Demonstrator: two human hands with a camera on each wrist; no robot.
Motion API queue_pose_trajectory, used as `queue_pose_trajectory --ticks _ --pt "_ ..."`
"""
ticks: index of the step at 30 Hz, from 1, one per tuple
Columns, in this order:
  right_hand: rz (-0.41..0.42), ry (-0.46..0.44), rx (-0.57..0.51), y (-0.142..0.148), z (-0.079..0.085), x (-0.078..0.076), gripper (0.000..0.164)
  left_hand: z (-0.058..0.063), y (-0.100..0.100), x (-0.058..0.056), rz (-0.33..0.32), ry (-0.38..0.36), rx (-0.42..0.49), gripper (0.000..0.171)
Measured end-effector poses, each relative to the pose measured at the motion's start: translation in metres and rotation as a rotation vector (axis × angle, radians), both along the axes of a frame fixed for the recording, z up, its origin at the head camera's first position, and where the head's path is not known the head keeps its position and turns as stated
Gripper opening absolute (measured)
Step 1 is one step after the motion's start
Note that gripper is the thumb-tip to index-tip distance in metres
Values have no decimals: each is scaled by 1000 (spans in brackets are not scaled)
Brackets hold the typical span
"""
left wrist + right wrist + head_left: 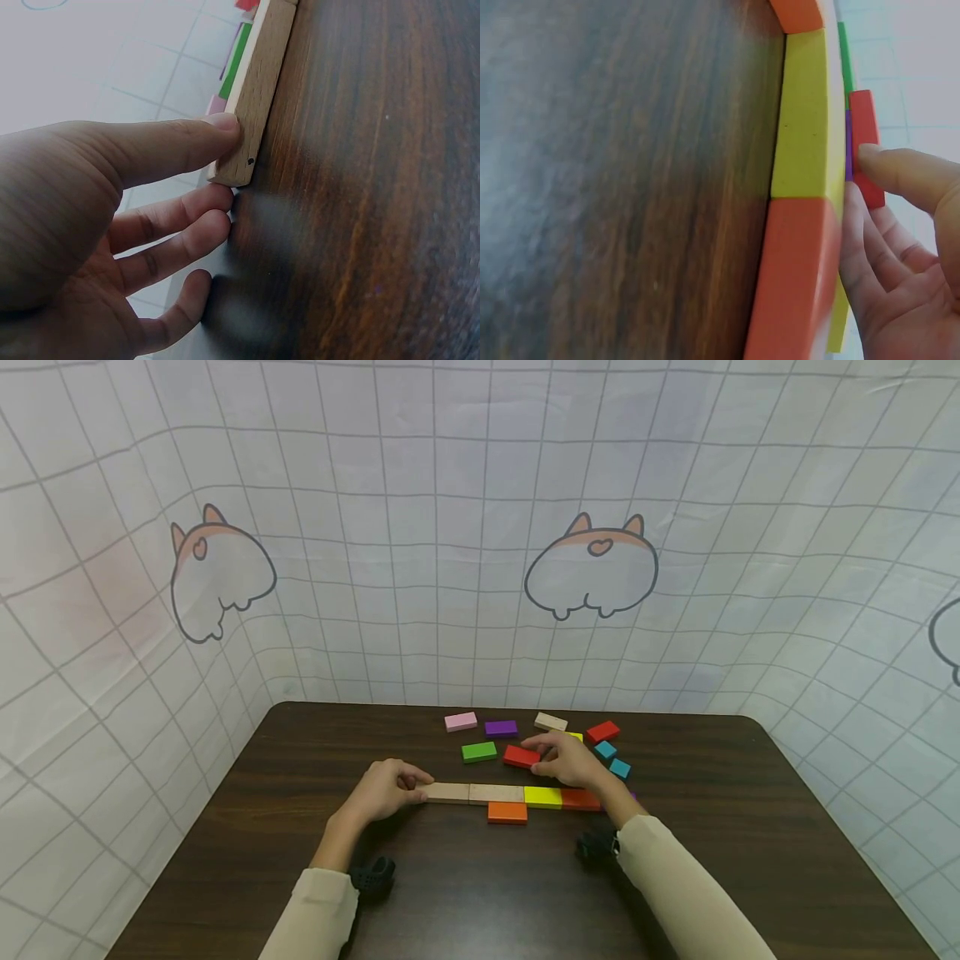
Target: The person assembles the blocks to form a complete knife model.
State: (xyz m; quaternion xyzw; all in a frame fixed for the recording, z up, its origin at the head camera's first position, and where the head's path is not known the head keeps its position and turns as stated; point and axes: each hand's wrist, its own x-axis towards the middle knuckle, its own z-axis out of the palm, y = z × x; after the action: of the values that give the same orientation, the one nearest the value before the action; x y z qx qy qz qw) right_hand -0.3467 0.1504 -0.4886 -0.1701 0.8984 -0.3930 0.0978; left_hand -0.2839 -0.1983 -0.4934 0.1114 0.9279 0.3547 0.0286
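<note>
A row of flat blocks lies across the table. From the left it has two plain wooden blocks, the end one and its neighbour, then a yellow block and a red-orange block. My left hand pinches the left end of the row; its thumb presses the wooden block's near side. Behind the row, my right hand grips a red block by its right end, thumb on the near face. Whether that block touches the table I cannot tell. An orange block sits against the row's front.
Behind the row lie loose blocks: green, pink, purple, plain wood, another red and two small blue ones. My right hand partly covers a yellow one. A patterned curtain surrounds the table.
</note>
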Motion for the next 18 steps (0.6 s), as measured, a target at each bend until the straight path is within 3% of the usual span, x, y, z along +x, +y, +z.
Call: queue_pose_trajectory --ticks 18 --pt "130 80 -15 34 13 29 41 0 -1 0 0 1 -2 18"
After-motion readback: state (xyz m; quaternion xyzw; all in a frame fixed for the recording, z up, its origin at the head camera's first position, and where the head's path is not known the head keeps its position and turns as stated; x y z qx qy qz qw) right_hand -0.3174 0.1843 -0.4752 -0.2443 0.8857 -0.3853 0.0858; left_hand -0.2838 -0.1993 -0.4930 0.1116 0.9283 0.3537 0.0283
